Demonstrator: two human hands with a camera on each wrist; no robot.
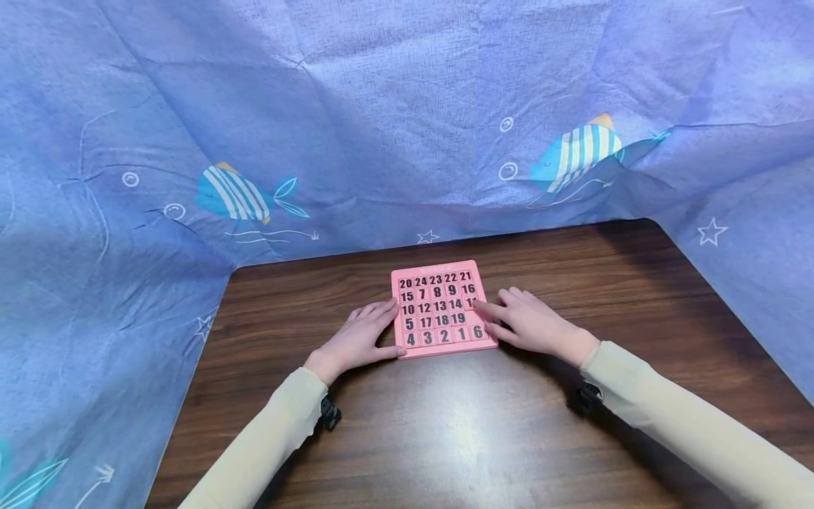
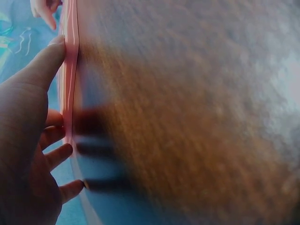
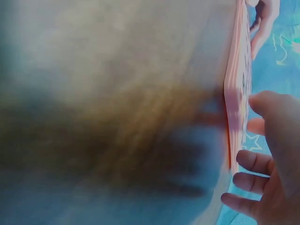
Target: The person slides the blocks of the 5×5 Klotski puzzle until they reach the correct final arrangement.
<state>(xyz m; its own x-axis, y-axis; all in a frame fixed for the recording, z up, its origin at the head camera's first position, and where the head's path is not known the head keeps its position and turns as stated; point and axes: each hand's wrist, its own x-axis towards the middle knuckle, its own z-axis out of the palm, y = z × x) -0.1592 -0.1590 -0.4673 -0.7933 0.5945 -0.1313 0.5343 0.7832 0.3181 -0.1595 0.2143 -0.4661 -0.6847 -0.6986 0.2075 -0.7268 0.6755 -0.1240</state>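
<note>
A pink sliding number puzzle lies flat on the table, its square tiles printed with black numbers. A gap without a tile shows to the right of tile 19. My left hand rests against the puzzle's left side, fingers at the edge and thumb at the near left corner. From the right, my right hand reaches over the board. Its index fingertip touches the tile above the gap, partly covering the number, and the thumb is by the right edge near tile 6. The right wrist view shows the other fingers relaxed.
The dark wooden table has rounded far corners and a bright reflection in front of the puzzle. A blue cloth with printed fish and stars hangs behind and at both sides. Black wrist devices sit at both cuffs.
</note>
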